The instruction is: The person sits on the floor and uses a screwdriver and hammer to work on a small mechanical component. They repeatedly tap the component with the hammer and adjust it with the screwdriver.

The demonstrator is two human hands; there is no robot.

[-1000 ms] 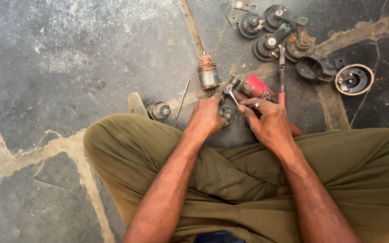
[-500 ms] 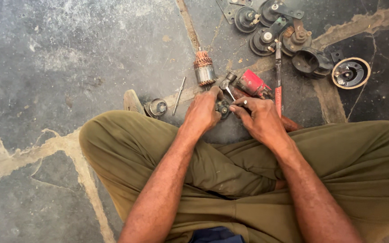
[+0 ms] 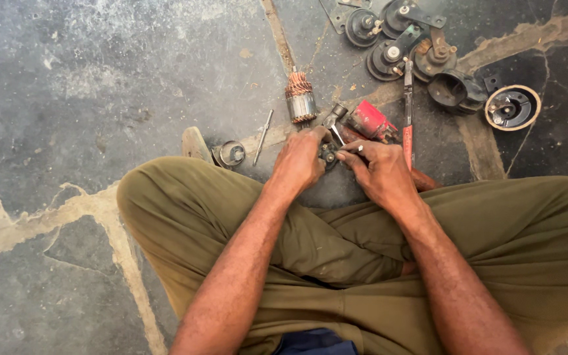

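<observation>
Hands, two: left hand [image 3: 300, 161] and right hand [image 3: 379, 172] clamped on one small dark part [image 3: 328, 156].

Left hand [image 3: 302, 160] and right hand [image 3: 377, 172] are gripping a small dark metal part [image 3: 328, 155] together, with a copper-wound armature [image 3: 300, 97] standing just beyond them on the stone floor [image 3: 100, 98]

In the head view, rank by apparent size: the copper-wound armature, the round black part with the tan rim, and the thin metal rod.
1. Round black part with tan rim, largest.
2. Copper-wound armature.
3. Thin metal rod, about as long as the armature but far thinner.
</observation>
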